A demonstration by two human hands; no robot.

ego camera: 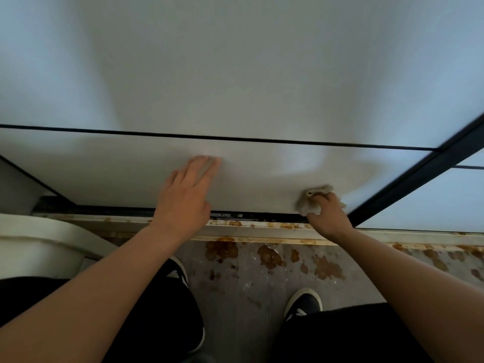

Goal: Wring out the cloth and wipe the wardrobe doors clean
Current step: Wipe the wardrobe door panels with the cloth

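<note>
A pale frosted wardrobe door [235, 82] with thin black frame lines fills the upper view. My left hand [187, 195] lies flat on its bottom panel, fingers together and pointing up, holding nothing. My right hand [328, 214] grips a crumpled beige cloth [311, 199] and presses it against the lower right corner of the same panel, just above the bottom track. Part of the cloth is hidden under my fingers.
A rust-stained white sill [262, 233] runs under the door. The grey floor [248, 289] below carries brown rust patches. A white rounded object [34, 242] sits at the left. My two black shoes [303, 303] stand close to the sill. A second door panel [429, 195] lies at right.
</note>
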